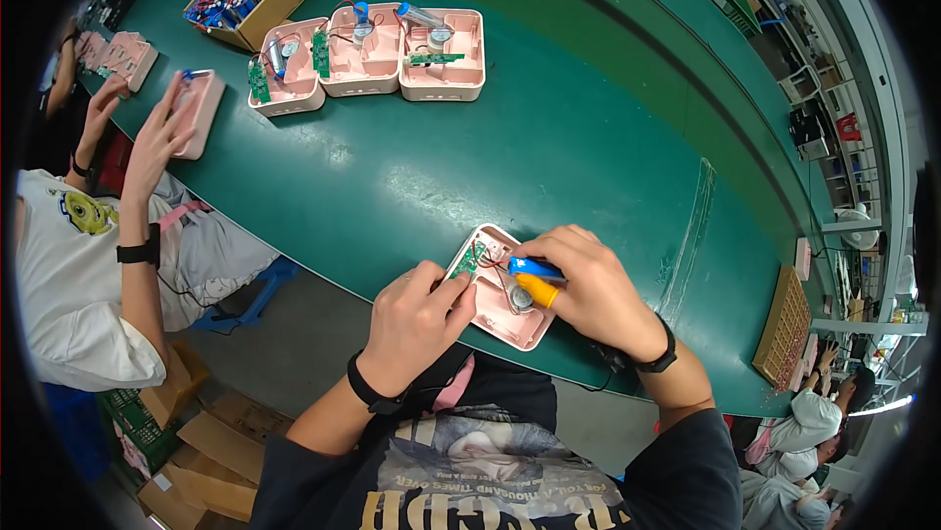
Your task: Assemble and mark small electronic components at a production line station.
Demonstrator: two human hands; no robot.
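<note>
A pink plastic housing (503, 324) with a pale rim lies open-side up at the table's near edge, in front of me. Inside it are a green circuit board (473, 257), thin red and dark wires, and a round silvery part (520, 297). My left hand (420, 314) has thumb and forefinger closed at the board's near end. From the right, my right hand (594, 287) grips a blue cylindrical battery (530, 268) above the housing. A yellow cover (538, 291), apparently a finger cot, is on one of its digits. Both wrists wear black bands.
Three similar pink housings (441, 84) with boards and batteries stand in a row farther back. Behind them is a cardboard box (284, 2) of blue batteries. At left, a co-worker's hand (157, 143) touches another housing (204, 116). A compartmented tray (784, 329) lies far right.
</note>
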